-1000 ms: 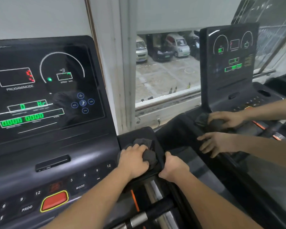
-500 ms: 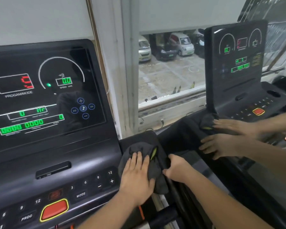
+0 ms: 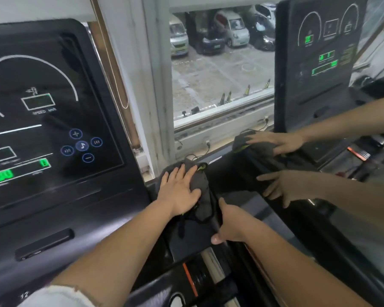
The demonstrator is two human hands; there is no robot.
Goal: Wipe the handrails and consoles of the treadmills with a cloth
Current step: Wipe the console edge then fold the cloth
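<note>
- The treadmill console (image 3: 53, 129) fills the left half, its dark screen lit with a white arc, round blue icons and green digits; the digits are too blurred to read
- A window (image 3: 220, 74) beyond it looks down on parked cars and wet paving
- At the right a mirrored surface (image 3: 315, 63) shows a second console, with two hands and a cloth below it
- The console's black side arm (image 3: 191, 235) runs from the screen's right edge towards the camera
- The dark grey cloth (image 3: 201, 185), with a yellow-green tag, lies bunched on the far end of that arm, just beside the console
- The left hand (image 3: 177, 191) presses flat on the cloth, fingers straight and slightly spread
- The right hand (image 3: 228, 224) grips the arm's outer edge just beside the cloth, fingers curled over the rim, thumb on top
</note>
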